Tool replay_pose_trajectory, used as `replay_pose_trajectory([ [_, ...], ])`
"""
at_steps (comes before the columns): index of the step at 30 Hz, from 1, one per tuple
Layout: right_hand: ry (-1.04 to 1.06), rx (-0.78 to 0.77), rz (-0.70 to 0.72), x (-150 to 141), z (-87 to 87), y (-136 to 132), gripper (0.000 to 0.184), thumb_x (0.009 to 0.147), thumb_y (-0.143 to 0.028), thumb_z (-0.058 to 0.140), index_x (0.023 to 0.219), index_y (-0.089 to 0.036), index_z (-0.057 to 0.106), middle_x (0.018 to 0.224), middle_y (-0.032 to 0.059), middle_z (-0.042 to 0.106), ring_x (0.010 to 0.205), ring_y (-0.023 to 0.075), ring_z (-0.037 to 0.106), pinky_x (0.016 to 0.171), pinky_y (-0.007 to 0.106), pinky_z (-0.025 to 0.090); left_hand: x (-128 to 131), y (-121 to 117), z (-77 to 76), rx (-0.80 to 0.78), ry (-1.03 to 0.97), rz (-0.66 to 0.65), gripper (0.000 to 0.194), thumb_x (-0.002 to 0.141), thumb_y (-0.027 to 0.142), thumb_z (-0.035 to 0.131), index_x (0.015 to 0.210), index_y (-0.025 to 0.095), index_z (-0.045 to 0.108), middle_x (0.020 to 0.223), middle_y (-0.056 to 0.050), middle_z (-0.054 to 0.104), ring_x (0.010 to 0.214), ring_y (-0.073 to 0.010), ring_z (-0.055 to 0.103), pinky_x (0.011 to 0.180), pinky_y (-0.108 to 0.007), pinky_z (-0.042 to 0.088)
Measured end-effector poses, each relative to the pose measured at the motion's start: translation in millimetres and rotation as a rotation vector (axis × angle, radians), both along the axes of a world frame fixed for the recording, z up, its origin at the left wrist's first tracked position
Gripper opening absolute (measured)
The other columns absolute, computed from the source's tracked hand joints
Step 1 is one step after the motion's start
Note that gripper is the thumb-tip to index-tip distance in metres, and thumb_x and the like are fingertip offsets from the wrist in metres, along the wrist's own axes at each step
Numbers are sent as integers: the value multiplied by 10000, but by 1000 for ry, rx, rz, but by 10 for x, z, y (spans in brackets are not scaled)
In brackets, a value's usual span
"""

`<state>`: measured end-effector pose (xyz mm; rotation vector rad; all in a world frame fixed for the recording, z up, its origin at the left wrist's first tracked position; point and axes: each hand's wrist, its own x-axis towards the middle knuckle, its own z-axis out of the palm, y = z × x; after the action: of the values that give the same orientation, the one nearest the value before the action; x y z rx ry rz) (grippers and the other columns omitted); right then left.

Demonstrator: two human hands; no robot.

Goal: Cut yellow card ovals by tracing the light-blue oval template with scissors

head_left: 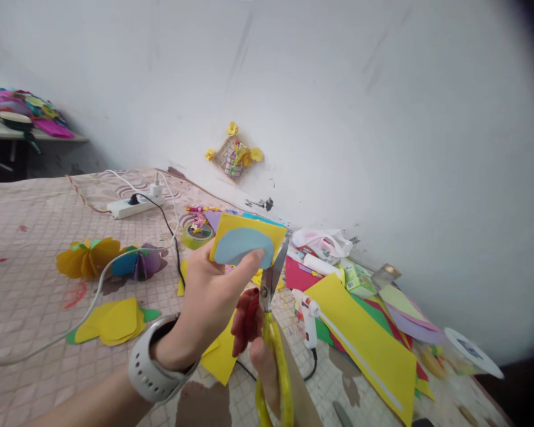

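My left hand (218,293) pinches a folded-looking yellow sheet (275,234) with a rounded blue-grey paper shape (238,244) lying against its face. The thumb presses on the blue-grey shape. My right hand (267,365) grips a pair of scissors (282,379) by its yellow handles. Its fingers look red, though whether from a stain or a covering I cannot tell. The scissors' metal blades point up at the sheet's right edge, apart and partly behind the paper. A white watch is on my left wrist.
Yellow rounded cut-outs (120,323) and folded paper pumpkins (89,259) lie at left. A white cable (100,290) runs from the power strip (136,204). A glue gun (309,317) stands near coloured sheets (365,338) at right. Tape (196,236) sits behind my hands.
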<state>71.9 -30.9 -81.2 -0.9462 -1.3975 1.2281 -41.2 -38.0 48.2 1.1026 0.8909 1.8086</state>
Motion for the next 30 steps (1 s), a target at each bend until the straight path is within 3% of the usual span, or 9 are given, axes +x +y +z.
replay_pose_trajectory([
  [3,37,-55,34,2,3,-35,744,437,-777,770,919,-229,626,591,-35,545,423,119,494,322,206,344,-5,17,-20,6,-35,-38,50,760,233,720,752,184,717,761,13,752,724,-157,670,696,-224,528],
  [6,100,-122,9,-32,1,-76,688,577,-803,679,939,-220,641,602,-15,560,441,126,503,332,208,347,-44,68,-34,42,-84,-21,44,779,228,712,748,198,721,759,29,746,729,-147,663,708,-217,520],
  [10,200,-226,-38,-128,4,-137,599,752,-776,532,891,-209,661,607,14,588,437,126,485,317,201,301,-151,174,-28,101,-118,122,41,758,208,732,720,205,718,738,40,718,702,-135,634,694,-212,503],
  [15,284,-358,-19,-241,55,-184,502,773,-699,542,769,-211,661,545,7,579,416,117,465,320,177,277,-258,286,-17,173,-201,241,62,731,198,757,700,202,703,692,46,677,661,-122,603,675,-219,495],
  [20,248,-273,-97,-225,147,-163,492,771,-692,531,792,-211,634,583,-3,568,402,101,407,293,172,222,-264,255,-24,199,41,415,102,713,189,743,644,185,668,618,46,625,573,-118,557,565,-226,466],
  [23,190,-224,-63,-174,109,-130,549,741,-746,539,838,-212,627,595,-13,551,396,97,393,285,185,239,-243,202,-20,225,198,521,151,705,173,727,607,185,612,565,57,555,535,-110,513,523,-223,434],
  [27,60,-139,60,-130,2,-101,583,631,-744,666,865,-212,617,600,-22,539,449,112,467,306,182,298,-229,166,-2,217,237,496,164,722,193,708,600,186,599,556,53,540,539,-114,508,534,-231,434],
  [30,-4,-87,69,-120,-42,-98,567,589,-689,733,876,-214,616,601,-32,531,465,112,489,317,175,306,-241,167,7,182,200,429,156,729,218,714,614,183,614,575,48,555,557,-119,513,542,-233,433],
])
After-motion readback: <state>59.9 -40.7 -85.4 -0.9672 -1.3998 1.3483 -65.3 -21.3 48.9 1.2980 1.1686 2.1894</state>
